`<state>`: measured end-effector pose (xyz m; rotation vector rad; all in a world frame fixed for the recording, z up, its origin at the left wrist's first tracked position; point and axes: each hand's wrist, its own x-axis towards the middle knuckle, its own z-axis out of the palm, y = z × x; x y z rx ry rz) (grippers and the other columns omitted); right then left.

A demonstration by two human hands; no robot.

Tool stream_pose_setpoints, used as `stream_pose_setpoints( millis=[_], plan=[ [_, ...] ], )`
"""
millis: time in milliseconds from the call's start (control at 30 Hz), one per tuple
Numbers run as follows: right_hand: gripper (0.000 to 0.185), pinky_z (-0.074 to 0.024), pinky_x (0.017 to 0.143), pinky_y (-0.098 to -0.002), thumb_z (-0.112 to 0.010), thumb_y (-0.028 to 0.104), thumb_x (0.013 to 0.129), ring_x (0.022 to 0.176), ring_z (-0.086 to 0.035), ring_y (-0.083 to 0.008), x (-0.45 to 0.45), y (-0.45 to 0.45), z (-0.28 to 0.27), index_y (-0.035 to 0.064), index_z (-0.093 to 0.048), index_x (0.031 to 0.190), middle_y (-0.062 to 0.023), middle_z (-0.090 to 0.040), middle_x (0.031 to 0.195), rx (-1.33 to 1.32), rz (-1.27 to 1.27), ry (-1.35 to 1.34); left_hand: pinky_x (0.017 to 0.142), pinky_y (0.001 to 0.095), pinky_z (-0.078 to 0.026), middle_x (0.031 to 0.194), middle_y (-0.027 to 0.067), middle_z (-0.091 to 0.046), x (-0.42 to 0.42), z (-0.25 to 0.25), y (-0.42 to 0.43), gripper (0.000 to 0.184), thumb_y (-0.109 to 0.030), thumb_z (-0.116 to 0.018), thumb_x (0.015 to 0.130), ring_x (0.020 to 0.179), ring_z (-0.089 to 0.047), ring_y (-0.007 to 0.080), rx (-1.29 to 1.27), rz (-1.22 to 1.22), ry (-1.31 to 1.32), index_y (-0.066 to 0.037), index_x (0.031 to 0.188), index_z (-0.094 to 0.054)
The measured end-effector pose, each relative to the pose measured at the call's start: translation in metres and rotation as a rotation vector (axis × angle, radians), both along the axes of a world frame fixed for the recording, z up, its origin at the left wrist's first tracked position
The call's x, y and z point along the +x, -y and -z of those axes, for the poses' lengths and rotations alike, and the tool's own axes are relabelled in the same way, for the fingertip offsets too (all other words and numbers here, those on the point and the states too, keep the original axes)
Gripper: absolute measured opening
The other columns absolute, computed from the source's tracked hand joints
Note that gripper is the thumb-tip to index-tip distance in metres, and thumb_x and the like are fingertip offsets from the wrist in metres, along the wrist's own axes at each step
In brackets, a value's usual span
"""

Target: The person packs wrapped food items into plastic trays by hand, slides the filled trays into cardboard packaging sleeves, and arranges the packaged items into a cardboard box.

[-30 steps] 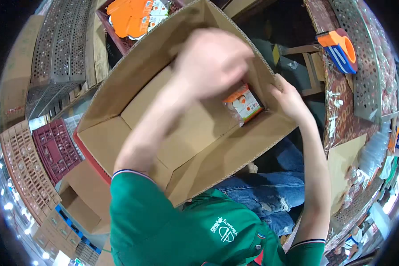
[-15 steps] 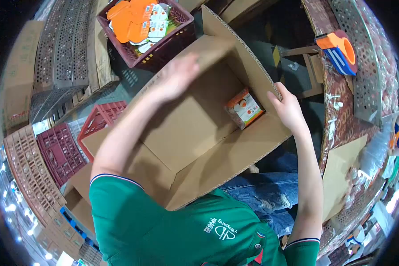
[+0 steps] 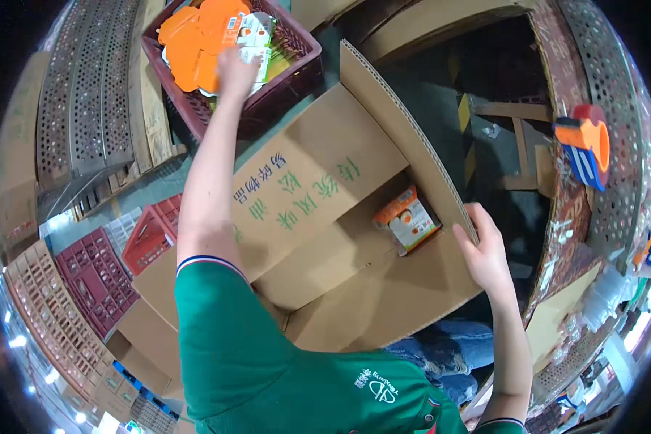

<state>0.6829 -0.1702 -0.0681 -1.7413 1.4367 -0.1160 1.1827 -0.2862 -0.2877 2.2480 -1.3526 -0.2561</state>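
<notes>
In the head view, a large open cardboard box (image 3: 325, 311) is tilted in front of me, with one printed flap standing out toward the crate. My right hand (image 3: 487, 249) grips the box's right edge, thumb on the inner side. Inside, in the far right corner, lies a small orange-and-white food pack (image 3: 407, 221). My left hand (image 3: 236, 74) is over the maroon plastic crate (image 3: 286, 71), at the flat orange-and-white packaging pieces (image 3: 199, 40) heaped in it. Motion blurs its fingers, so whether they hold a piece does not show.
A tape dispenser (image 3: 584, 141) rests on the brown-covered bench at right, beside perforated metal trays (image 3: 622, 94). Red plastic crates (image 3: 94, 278) and more perforated trays (image 3: 87, 94) stand at left. A wooden frame (image 3: 521, 145) is on the floor beyond the box.
My left hand has moved from above the box up and left to the crate. The printed flap now lies outspread in view. My right hand keeps its grip on the box edge.
</notes>
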Motion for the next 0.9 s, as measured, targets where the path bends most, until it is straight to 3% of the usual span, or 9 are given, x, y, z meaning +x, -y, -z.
stream_pose_setpoints(
  millis=[67,133,167,333,600,667,700,800,900],
  plan=[
    [0.025,-0.0487,0.083,-0.0368,-0.063,0.008,0.087,0.094,-0.061,-0.0334,0.003,0.004,-0.003,0.0024,-0.056,0.11,-0.0163,-0.061,0.1,0.026,-0.001,-0.013,0.109,0.0544,-0.03,0.142,0.0202,-0.044,0.019,0.008,0.007,0.077,-0.044,-0.074,0.073,0.135,-0.033,0.0392,0.315,-0.404,-0.011,-0.004,0.134,-0.051],
    [0.026,-0.048,0.084,-0.0355,-0.062,0.005,0.085,0.094,-0.06,-0.0323,0.001,0.002,-0.001,0.0015,-0.057,0.11,-0.0156,-0.06,0.101,0.025,-0.007,-0.006,0.109,0.0634,-0.024,0.155,0.0203,-0.022,0.021,0.014,0.0,0.102,-0.057,-0.072,0.069,0.14,-0.017,0.0462,0.358,-0.584,-0.014,-0.009,0.148,-0.031],
    [0.026,-0.048,0.084,-0.0355,-0.062,0.005,0.085,0.094,-0.06,-0.0323,0.002,0.003,-0.002,0.0015,-0.057,0.11,-0.0156,-0.06,0.101,0.029,-0.01,-0.012,0.105,0.0649,-0.027,0.157,0.0187,-0.009,0.02,0.013,0.003,0.102,-0.049,-0.076,0.07,0.139,-0.014,0.0449,0.349,-0.641,-0.073,-0.012,0.149,-0.023],
    [0.027,-0.0464,0.088,-0.0345,-0.06,0.001,0.083,0.1,-0.058,-0.0302,0.004,0.006,-0.005,-0.0006,-0.056,0.11,-0.0151,-0.058,0.105,0.103,0.007,-0.004,0.103,0.0593,-0.035,0.155,0.0205,-0.005,0.036,0.021,0.004,0.108,-0.049,-0.082,0.064,0.135,-0.016,0.0451,0.147,-0.848,-0.219,-0.008,0.147,-0.025],
    [0.027,-0.0459,0.089,-0.0344,-0.058,-0.001,0.084,0.1,-0.058,-0.0278,0.008,0.005,-0.005,-0.0012,-0.055,0.11,-0.0142,-0.058,0.107,0.121,0.041,0.016,0.102,0.0461,-0.044,0.142,0.024,-0.029,0.034,0.014,-0.011,0.1,-0.006,-0.087,0.06,0.124,-0.043,0.0391,-0.216,-0.994,-0.391,0.0,0.139,-0.026],
    [0.026,-0.0457,0.089,-0.0342,-0.057,-0.001,0.084,0.099,-0.058,-0.0275,0.007,0.003,-0.004,-0.0015,-0.055,0.11,-0.0144,-0.058,0.105,0.122,0.07,0.021,0.096,0.0399,-0.049,0.13,0.0207,-0.051,0.046,0.031,-0.014,0.082,-0.003,-0.085,0.065,0.114,-0.056,0.0305,-0.493,-1.046,-0.745,0.005,0.132,-0.039],
    [0.026,-0.0457,0.089,-0.0342,-0.057,-0.001,0.084,0.099,-0.058,-0.0275,0.006,0.002,-0.003,-0.0015,-0.055,0.11,-0.0144,-0.058,0.105,0.118,0.065,0.022,0.089,0.0345,-0.051,0.115,0.0147,-0.065,0.051,0.036,-0.018,0.054,0.004,-0.079,0.072,0.102,-0.064,0.0236,-0.627,-0.809,-0.844,0.006,0.119,-0.055],
    [0.026,-0.0454,0.089,-0.0341,-0.057,0.0,0.083,0.097,-0.058,-0.0266,0.005,0.001,0.001,-0.0015,-0.055,0.109,-0.0141,-0.058,0.103,0.075,0.064,0.044,0.087,0.0324,-0.051,0.112,0.0103,-0.067,0.049,0.027,-0.017,0.036,0.008,-0.073,0.076,0.098,-0.065,0.0213,-0.763,-0.837,-0.994,0.004,0.11,-0.063],
    [0.026,-0.0451,0.089,-0.0337,-0.057,0.001,0.083,0.096,-0.058,-0.0261,0.004,0.0,0.001,-0.0012,-0.055,0.109,-0.0136,-0.058,0.102,0.099,0.074,0.039,0.088,0.0319,-0.05,0.117,0.0098,-0.065,0.045,0.016,-0.015,0.041,0.008,-0.071,0.079,0.102,-0.064,0.0196,-0.914,-0.756,-1.165,0.002,0.118,-0.061]
  ],
)
